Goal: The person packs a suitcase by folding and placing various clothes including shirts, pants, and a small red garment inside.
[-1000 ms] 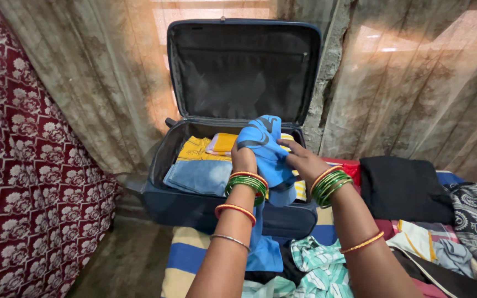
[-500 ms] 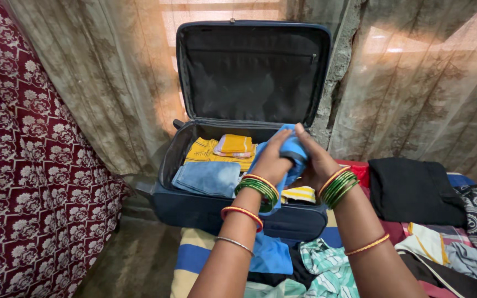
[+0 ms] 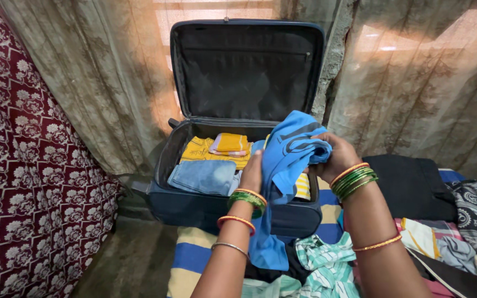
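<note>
We stand at a bed (image 3: 194, 251) with a striped cover, drab curtains (image 3: 111, 83) behind it and a red flowered cloth (image 3: 23, 165) hanging at the far left. An open dark suitcase (image 3: 194, 207) rests at the bed's edge, lid upright, with folded denim (image 3: 202, 176) and yellow clothes (image 3: 208, 149) laid in its left half. Our left hand (image 3: 253, 172) presses flat-fingered against a blue garment (image 3: 285, 152) held above the case, its tail hanging down past the front wall. Our right hand (image 3: 338, 157) is closed around the bunched upper part. We judge the folding is mid-way; next the loose tail wants gathering before the bundle fits the free right half. Further right lie a black garment (image 3: 409, 185) and patterned clothes (image 3: 470, 221).
</note>
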